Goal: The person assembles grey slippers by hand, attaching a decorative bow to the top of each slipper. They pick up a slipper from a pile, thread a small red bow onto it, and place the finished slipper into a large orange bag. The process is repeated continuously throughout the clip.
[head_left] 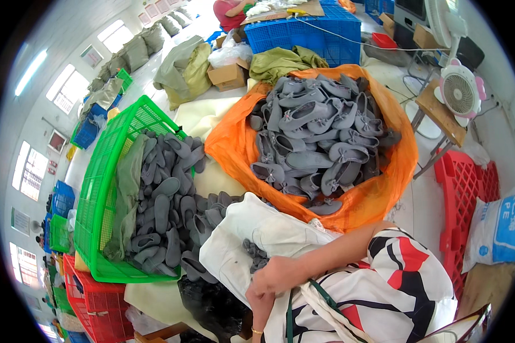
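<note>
My right hand (276,273) is closed, its fingers bent down toward my left hand (260,297). Both hands meet over my lap, and whatever is between the fingers is hidden. Just beyond them, a small heap of grey fabric pieces (255,255) lies on a white cloth (269,228) spread over my lap. Past the cloth, an orange sack (223,137) stands wide with many grey slip-on shoes (309,114), several with small bows. On the left, a tilted green crate (94,211) spills more grey shoes (166,188) toward the cloth.
A red crate (97,297) and a black plastic bag (212,303) are at lower left. Farther off are a blue crate (303,37), a cardboard box (229,75) and another person (229,14). A fan (460,91) on a wooden stand and a red pallet (460,194) flank the right.
</note>
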The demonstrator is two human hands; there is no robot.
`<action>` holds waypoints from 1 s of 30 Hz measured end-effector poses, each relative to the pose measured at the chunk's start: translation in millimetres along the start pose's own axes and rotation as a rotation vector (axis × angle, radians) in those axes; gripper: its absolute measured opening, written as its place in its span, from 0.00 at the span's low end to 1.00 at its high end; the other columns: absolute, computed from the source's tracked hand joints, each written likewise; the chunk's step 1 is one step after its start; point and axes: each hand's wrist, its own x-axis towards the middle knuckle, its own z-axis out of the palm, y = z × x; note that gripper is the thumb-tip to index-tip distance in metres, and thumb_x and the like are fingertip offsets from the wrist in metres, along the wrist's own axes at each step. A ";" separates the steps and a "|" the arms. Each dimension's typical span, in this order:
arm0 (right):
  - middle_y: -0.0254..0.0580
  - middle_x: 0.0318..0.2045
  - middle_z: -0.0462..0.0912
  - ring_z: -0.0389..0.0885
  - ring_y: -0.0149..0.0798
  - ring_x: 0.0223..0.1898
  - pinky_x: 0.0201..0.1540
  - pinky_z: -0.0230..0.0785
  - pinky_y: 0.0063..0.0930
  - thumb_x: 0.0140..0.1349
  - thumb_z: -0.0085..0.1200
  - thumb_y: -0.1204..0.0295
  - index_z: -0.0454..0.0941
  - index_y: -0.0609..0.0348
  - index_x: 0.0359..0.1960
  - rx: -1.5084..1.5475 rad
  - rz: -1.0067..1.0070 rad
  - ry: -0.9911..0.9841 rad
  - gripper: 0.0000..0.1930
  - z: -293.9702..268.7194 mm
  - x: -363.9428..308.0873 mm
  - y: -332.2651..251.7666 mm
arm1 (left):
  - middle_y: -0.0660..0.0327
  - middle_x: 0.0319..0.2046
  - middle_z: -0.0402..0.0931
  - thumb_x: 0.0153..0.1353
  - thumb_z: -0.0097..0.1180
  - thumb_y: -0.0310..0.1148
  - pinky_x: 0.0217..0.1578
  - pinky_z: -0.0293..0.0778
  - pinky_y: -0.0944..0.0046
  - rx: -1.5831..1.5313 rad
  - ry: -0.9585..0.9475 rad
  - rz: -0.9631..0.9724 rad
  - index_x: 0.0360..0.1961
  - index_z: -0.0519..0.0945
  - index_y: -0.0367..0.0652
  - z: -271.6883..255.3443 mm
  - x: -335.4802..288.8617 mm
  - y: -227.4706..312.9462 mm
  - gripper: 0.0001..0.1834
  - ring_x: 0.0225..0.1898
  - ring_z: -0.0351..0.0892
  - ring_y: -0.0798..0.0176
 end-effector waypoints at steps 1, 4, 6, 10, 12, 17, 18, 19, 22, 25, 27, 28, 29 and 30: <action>0.36 0.27 0.76 0.77 0.34 0.25 0.23 0.68 0.25 0.64 0.50 0.68 0.70 0.56 0.29 0.397 0.257 -0.006 0.08 -2.0 2.6 -1.2 | 0.61 0.25 0.78 0.54 0.60 0.20 0.29 0.70 0.72 -0.055 0.001 -0.068 0.34 0.79 0.35 -5.4 -6.7 -14.4 0.06 0.28 0.75 0.73; 0.33 0.27 0.77 0.78 0.30 0.25 0.24 0.68 0.22 0.72 0.45 0.63 0.70 0.54 0.33 1.154 0.763 -0.005 0.11 -25.9 0.8 5.6 | 0.67 0.27 0.76 0.62 0.57 0.22 0.29 0.68 0.74 0.136 -0.056 0.020 0.37 0.78 0.36 -7.4 1.8 1.1 0.03 0.28 0.69 0.78; 0.31 0.25 0.77 0.79 0.28 0.25 0.25 0.69 0.21 0.74 0.43 0.61 0.70 0.54 0.35 1.106 0.704 0.019 0.12 -37.1 -9.1 19.3 | 0.62 0.26 0.77 0.59 0.60 0.23 0.28 0.70 0.68 0.225 0.006 -0.010 0.36 0.79 0.37 -1.5 6.1 18.3 0.05 0.26 0.72 0.70; 0.30 0.23 0.74 0.76 0.28 0.23 0.30 0.80 0.31 0.70 0.48 0.69 0.70 0.54 0.34 1.261 0.654 0.680 0.06 -106.4 -24.0 44.3 | 0.55 0.25 0.77 0.52 0.64 0.25 0.27 0.72 0.59 0.461 0.066 0.132 0.34 0.80 0.40 -13.3 10.4 15.1 0.07 0.27 0.77 0.53; 0.25 0.22 0.66 0.72 0.25 0.20 0.36 0.82 0.39 0.67 0.44 0.77 0.66 0.52 0.28 1.452 0.577 0.982 0.08 -158.1 -25.2 50.1 | 0.55 0.25 0.77 0.51 0.64 0.25 0.27 0.72 0.58 0.540 0.114 0.160 0.33 0.80 0.40 -26.4 5.1 7.2 0.08 0.27 0.77 0.52; 0.25 0.17 0.60 0.59 0.26 0.17 0.53 0.76 0.45 0.68 0.46 0.73 0.65 0.53 0.27 0.941 0.273 1.688 0.09 -253.7 -94.3 70.0 | 0.57 0.23 0.76 0.50 0.62 0.29 0.26 0.73 0.55 0.857 0.093 0.243 0.31 0.80 0.43 -42.4 9.0 -21.6 0.07 0.26 0.77 0.50; 0.26 0.17 0.61 0.60 0.26 0.17 0.53 0.76 0.45 0.70 0.46 0.72 0.65 0.54 0.29 0.855 0.245 1.729 0.09 -258.5 -100.6 64.6 | 0.56 0.24 0.77 0.51 0.62 0.30 0.26 0.73 0.56 0.835 0.099 0.228 0.32 0.80 0.43 -39.8 10.2 -21.8 0.07 0.26 0.77 0.51; 0.26 0.18 0.59 0.59 0.26 0.19 0.55 0.75 0.44 0.70 0.45 0.73 0.64 0.53 0.29 0.823 0.225 1.713 0.09 -254.7 -103.4 66.3 | 0.56 0.24 0.77 0.51 0.62 0.30 0.26 0.73 0.57 0.813 0.108 0.212 0.32 0.80 0.42 -36.4 11.8 -21.3 0.06 0.26 0.78 0.52; 0.26 0.20 0.60 0.61 0.25 0.21 0.56 0.73 0.42 0.70 0.45 0.74 0.65 0.53 0.33 0.732 0.247 1.635 0.06 -236.5 -105.0 75.2 | 0.58 0.21 0.77 0.53 0.62 0.29 0.27 0.73 0.63 0.606 0.182 0.074 0.32 0.80 0.39 -32.9 17.8 -28.1 0.07 0.23 0.76 0.63; 0.27 0.23 0.67 0.67 0.25 0.24 0.57 0.72 0.41 0.70 0.45 0.75 0.68 0.52 0.38 0.678 0.486 1.454 0.02 -202.3 -92.7 79.6 | 0.57 0.24 0.80 0.56 0.62 0.32 0.29 0.73 0.67 0.410 0.206 -0.184 0.33 0.81 0.39 -37.1 22.2 -24.0 0.08 0.25 0.78 0.67; 0.30 0.30 0.75 0.75 0.25 0.32 0.57 0.71 0.37 0.69 0.47 0.75 0.71 0.53 0.42 0.691 0.668 1.193 0.03 -164.4 -95.9 88.6 | 0.64 0.23 0.79 0.59 0.61 0.33 0.28 0.72 0.70 0.085 0.175 -0.306 0.35 0.81 0.38 -29.9 32.8 -20.8 0.08 0.24 0.75 0.74; 0.29 0.32 0.75 0.75 0.25 0.34 0.56 0.70 0.35 0.69 0.47 0.75 0.72 0.54 0.43 0.722 0.729 1.057 0.04 -138.6 -92.4 91.6 | 0.64 0.24 0.79 0.60 0.61 0.32 0.27 0.71 0.71 -0.033 0.191 -0.305 0.36 0.80 0.37 -26.6 35.7 -16.9 0.08 0.24 0.74 0.74; 0.29 0.33 0.75 0.75 0.25 0.35 0.56 0.70 0.32 0.69 0.48 0.75 0.73 0.55 0.43 0.748 0.768 0.929 0.04 -117.7 -85.4 90.6 | 0.65 0.24 0.79 0.62 0.59 0.30 0.27 0.70 0.73 -0.147 0.179 -0.315 0.37 0.80 0.36 -23.2 40.6 -3.6 0.08 0.24 0.74 0.74; 0.29 0.34 0.75 0.76 0.24 0.37 0.56 0.70 0.30 0.69 0.48 0.76 0.73 0.55 0.44 0.774 0.794 0.815 0.05 -92.4 -80.3 86.3 | 0.65 0.25 0.78 0.62 0.58 0.28 0.27 0.70 0.74 -0.227 0.153 -0.301 0.39 0.79 0.36 -22.7 45.2 9.7 0.07 0.25 0.73 0.74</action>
